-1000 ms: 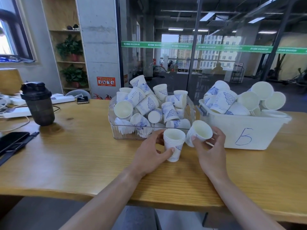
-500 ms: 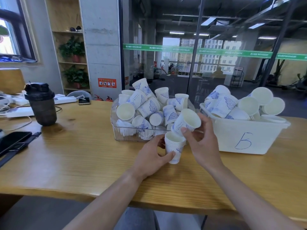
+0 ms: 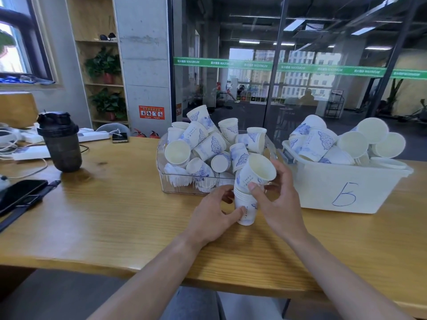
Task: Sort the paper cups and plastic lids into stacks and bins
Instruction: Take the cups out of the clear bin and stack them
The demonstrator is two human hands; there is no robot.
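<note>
Left hand (image 3: 213,218) grips the stack of nested cups (image 3: 246,207), fingers curled round it; the stack stands upright on the wooden counter (image 3: 115,215), just in front of the clear bin (image 3: 161,181). Right hand (image 3: 278,199) pinches a single cup (image 3: 257,172), tilted, its base entering the stack's top. Clear bin holds a heap of loose cups. White bin (image 3: 342,195), marked with a handwritten letter, sits just right, holding cups and lids. Dark shaker bottle (image 3: 61,142) stands far left.

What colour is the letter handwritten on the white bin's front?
Blue, hand-drawn on the white bin; the head view, the only one, shows the letter clearly.
</note>
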